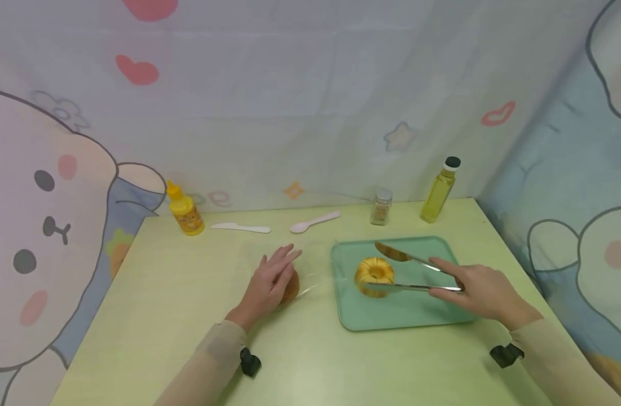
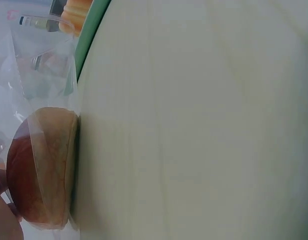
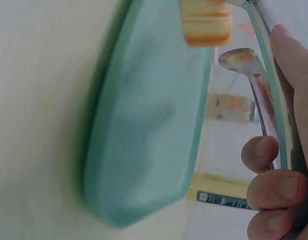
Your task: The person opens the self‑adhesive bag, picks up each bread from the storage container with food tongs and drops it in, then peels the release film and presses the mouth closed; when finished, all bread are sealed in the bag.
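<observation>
My left hand (image 1: 271, 280) lies with extended fingers over a brown bun (image 1: 291, 286). The bun (image 2: 41, 167) sits inside a clear plastic bag (image 2: 44, 75) on the table, and fingertips show at its top in the left wrist view. My right hand (image 1: 485, 290) grips metal tongs (image 1: 417, 286) with their arms spread apart. Below and between the tong ends is a golden ring-shaped bread (image 1: 375, 270) on the green tray (image 1: 422, 313). One tong arm overlaps the bread's near side in the head view; the other arm is beyond it.
Along the table's back stand a yellow squeeze bottle (image 1: 186, 211), a small spice jar (image 1: 381, 207) and an oil bottle (image 1: 440, 192). A white plastic knife (image 1: 241, 228) and a pink spoon (image 1: 315, 222) lie between them. A fabric backdrop (image 1: 269, 113) rises behind the table.
</observation>
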`<state>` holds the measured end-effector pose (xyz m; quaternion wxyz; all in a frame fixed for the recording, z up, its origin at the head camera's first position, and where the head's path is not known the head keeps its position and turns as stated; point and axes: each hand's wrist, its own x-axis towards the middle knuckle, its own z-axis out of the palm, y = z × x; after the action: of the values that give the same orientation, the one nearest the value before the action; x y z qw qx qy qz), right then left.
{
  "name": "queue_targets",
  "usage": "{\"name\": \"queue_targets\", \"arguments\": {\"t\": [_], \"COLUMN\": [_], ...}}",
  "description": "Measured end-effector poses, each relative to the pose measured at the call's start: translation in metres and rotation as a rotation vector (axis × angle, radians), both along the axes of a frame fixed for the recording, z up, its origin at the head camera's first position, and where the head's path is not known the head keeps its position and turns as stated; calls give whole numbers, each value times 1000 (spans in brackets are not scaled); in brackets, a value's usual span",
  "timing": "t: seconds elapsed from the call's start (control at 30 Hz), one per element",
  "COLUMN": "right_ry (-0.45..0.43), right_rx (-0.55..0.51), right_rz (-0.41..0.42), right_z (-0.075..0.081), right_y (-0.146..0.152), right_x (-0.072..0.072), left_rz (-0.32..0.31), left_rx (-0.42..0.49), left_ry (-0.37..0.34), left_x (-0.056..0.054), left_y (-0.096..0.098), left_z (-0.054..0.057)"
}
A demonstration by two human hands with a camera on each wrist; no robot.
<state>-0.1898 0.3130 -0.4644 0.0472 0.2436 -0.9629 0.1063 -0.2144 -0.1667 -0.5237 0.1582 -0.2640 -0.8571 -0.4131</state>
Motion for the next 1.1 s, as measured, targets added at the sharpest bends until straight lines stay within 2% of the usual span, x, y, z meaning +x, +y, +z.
{"name": "queue_targets", "arguments": {"t": [0.27, 0.57, 0.93, 1.1], "right_ry": [-21, -50, -4, 27], "right_rx": [-22, -22, -43, -26], "right_rz": [9, 11, 44, 41], "right_z": [-11, -22, -21, -19], "right_y": [6, 3, 2, 3], "right_x": [4, 0, -1, 0], "left_rz": [2, -11, -5, -9], "left_rx": [-2, 2, -8, -10], "left_ry": [-11, -5, -19, 19], "left_x": [1, -1, -1, -2], "left_y": [0, 1, -1, -2], "left_z": [1, 2, 4, 2]}}
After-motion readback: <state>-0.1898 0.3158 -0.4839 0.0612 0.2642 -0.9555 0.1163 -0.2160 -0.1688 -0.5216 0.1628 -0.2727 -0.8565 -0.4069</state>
